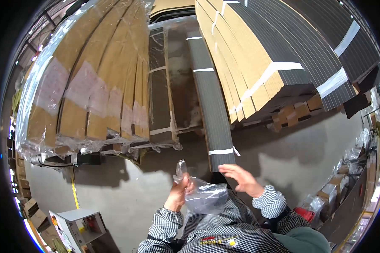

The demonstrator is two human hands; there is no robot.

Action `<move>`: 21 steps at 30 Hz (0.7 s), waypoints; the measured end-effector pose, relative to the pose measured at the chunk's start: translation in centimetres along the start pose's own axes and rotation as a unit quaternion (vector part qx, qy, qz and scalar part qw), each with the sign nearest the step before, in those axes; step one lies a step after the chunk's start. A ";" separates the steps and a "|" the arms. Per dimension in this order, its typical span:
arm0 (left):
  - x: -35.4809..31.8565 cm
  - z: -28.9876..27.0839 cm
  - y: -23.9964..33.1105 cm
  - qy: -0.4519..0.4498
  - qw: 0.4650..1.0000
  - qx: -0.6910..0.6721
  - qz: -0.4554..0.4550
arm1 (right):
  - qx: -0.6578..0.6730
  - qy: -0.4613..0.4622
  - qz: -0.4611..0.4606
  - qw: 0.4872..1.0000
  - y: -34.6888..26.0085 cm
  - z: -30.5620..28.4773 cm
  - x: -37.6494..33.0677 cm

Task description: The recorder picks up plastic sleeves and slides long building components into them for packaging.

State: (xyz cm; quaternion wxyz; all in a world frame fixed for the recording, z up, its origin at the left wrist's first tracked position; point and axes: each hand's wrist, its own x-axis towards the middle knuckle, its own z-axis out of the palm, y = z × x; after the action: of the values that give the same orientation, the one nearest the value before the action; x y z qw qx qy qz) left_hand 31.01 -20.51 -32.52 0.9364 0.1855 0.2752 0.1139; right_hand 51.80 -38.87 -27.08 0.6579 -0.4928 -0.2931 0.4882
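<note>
A clear plastic bag (207, 198) hangs from my left hand (180, 192), whose fingers are closed round its gathered edge. The bag spreads to the right in front of my checked clothing, and something greyish shows through it; I cannot tell whether that is contents or my clothes. My right hand (242, 180) is held out with fingers stretched, holding nothing. Just beyond it is the near end of a long, narrow dark panel stack (217, 114), bound with white straps.
Plastic-wrapped cardboard packs (101, 84) stand at the left. Strapped tan and dark board stacks (245, 71) jut out at the right. A white cabinet (82, 223) stands lower left on the grey floor (126, 185). Plastic scraps and a red item (305, 214) lie lower right.
</note>
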 end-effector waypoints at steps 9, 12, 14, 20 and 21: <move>-0.4 -0.3 -1.6 -0.207 0.973 -0.058 -0.077 | 0.329 -0.081 0.106 0.935 3.2 -2.2 -0.7; 2.2 -2.2 -0.1 -0.160 0.934 0.314 -0.056 | -0.319 -0.030 -0.054 0.946 4.5 -5.5 -2.4; 5.0 -3.3 -0.6 -0.148 0.696 0.699 -0.068 | -0.515 -0.074 0.012 0.854 7.3 -9.0 -3.7; 13.6 -8.3 -6.6 -0.150 0.490 0.856 0.070 | -0.577 -0.080 0.047 0.811 14.7 -16.2 0.3; 14.0 -6.3 -4.8 -0.152 0.489 0.856 0.072 | -0.486 -0.095 0.012 0.868 13.4 -16.2 1.3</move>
State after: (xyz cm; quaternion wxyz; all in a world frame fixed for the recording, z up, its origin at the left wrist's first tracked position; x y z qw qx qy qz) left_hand 39.60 -18.64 -46.00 0.3329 0.9293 0.0759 -0.1406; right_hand 61.55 -42.99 -45.29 0.2981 -0.7052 -0.5486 0.3359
